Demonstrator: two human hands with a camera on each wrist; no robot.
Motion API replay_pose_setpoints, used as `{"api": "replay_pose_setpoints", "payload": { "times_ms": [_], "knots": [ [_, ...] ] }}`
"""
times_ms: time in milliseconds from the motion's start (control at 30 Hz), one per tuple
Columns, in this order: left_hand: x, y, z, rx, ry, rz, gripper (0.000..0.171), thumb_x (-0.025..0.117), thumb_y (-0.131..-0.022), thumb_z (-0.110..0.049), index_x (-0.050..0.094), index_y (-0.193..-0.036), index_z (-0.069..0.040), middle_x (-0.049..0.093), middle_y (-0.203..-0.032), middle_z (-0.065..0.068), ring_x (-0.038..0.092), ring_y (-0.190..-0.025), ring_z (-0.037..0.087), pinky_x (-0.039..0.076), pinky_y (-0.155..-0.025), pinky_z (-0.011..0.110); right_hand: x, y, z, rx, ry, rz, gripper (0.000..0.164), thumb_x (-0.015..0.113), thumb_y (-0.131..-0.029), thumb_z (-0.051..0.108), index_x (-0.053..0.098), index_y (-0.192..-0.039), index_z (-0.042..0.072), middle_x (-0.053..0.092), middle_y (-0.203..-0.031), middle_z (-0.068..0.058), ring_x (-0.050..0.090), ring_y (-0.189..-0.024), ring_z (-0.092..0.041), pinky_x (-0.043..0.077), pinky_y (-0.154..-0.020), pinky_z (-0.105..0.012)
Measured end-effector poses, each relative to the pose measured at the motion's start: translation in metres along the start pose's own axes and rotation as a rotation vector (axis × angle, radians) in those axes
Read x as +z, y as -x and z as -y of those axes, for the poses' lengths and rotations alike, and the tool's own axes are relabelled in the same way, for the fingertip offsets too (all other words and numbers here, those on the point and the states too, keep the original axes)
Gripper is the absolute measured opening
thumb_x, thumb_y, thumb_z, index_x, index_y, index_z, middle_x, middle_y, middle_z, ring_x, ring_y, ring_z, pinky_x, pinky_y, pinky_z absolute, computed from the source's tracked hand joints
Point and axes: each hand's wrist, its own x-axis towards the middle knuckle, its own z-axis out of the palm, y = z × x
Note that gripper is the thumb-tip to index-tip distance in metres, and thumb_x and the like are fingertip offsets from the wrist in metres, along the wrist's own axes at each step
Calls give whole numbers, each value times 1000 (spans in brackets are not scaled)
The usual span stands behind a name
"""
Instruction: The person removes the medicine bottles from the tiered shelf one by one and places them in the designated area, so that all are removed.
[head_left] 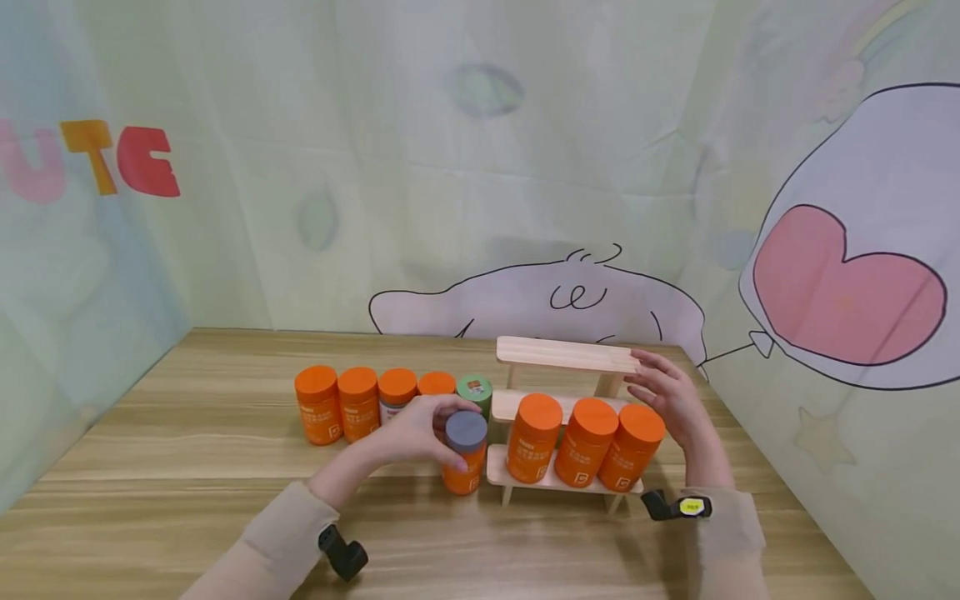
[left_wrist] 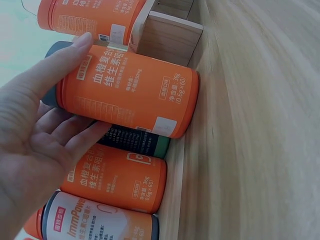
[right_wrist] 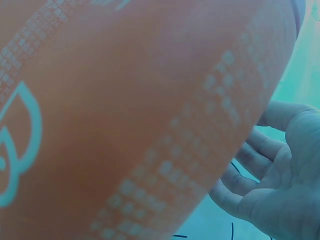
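Observation:
My left hand (head_left: pixel 416 429) grips an orange bottle (head_left: pixel 463 475) with a grey lid, thumb on one side and fingers on the other. The left wrist view shows this bottle (left_wrist: pixel 130 90) upright relative to the table; whether its base touches the wood I cannot tell. To its right stands a small three-tier wooden rack (head_left: pixel 566 354), with three orange-lidded bottles (head_left: pixel 581 442) on its lowest tier. My right hand (head_left: pixel 671 400) is at the right end of the top tier, fingers extended and fingertips at the board. A bottle (right_wrist: pixel 150 100) hides part of those fingers in the right wrist view.
Left of the rack, a row of several orange-lidded bottles (head_left: pixel 358 408) and a green-lidded jar (head_left: pixel 475 392) stands on the wooden table (head_left: pixel 187 467). One bottle (left_wrist: pixel 95 220) there has a whitish label. A printed curtain (head_left: pixel 337 167) hangs behind the table.

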Motion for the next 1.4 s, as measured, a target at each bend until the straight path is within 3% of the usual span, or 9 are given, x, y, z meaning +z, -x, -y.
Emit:
{"api": "replay_pose_setpoints", "payload": {
  "times_ms": [233, 400, 533, 633, 867, 1133, 1400],
  "knots": [
    [-2, 3, -5, 19, 16, -14, 71, 89, -70, -16, 57, -133, -8, 63, -132, 10, 60, -119, 26, 49, -102, 45, 1, 0, 0, -1, -3, 0, 32, 47, -103, 27, 50, -133, 17, 53, -116, 14, 60, -100, -2, 51, -90, -16],
    [-8, 3, -15, 83, 94, -31, 68, 87, -72, -15, 57, -132, -2, 62, -133, 14, 57, -126, 29, 46, -106, 43, 0, 0, 1, 8, 4, -4, 33, 48, -103, 28, 49, -134, 17, 51, -118, 13, 60, -101, -2, 51, -91, -16],
    [-10, 0, -25, 120, 156, -82, 60, 83, -78, -17, 58, -130, 0, 62, -131, 18, 58, -124, 31, 46, -105, 46, -1, 0, 2, 9, -1, -3, 30, 48, -103, 27, 51, -131, 20, 51, -119, 13, 60, -101, -2, 51, -93, -18],
    [-8, -3, -35, 132, 187, -131, 54, 79, -83, -19, 58, -129, -1, 63, -130, 17, 59, -123, 32, 46, -104, 51, -1, 1, 2, 5, -9, 0, 28, 48, -103, 27, 52, -130, 21, 52, -117, 13, 60, -100, -2, 51, -92, -17],
    [4, -12, -58, 196, 205, -185, 50, 76, -86, -20, 59, -130, -5, 62, -131, 18, 58, -123, 35, 45, -105, 51, 0, 1, 2, 7, -14, 5, 29, 48, -103, 26, 51, -131, 20, 53, -116, 14, 60, -100, -2, 51, -90, -16],
    [18, -24, -69, 191, 200, -162, 63, 77, -85, -20, 50, -140, -6, 58, -138, 10, 56, -127, 29, 44, -108, 47, -1, 0, 0, 7, -18, 10, 30, 48, -103, 25, 51, -132, 20, 54, -116, 15, 60, -101, -3, 51, -92, -17],
    [30, -32, -73, 166, 184, -33, 74, 81, -80, -15, 45, -144, -10, 52, -145, 10, 50, -133, 27, 42, -110, 46, -1, 1, 0, -1, -26, 9, 27, 48, -103, 25, 53, -129, 22, 54, -116, 14, 60, -101, -3, 51, -92, -17]
  ]
}}
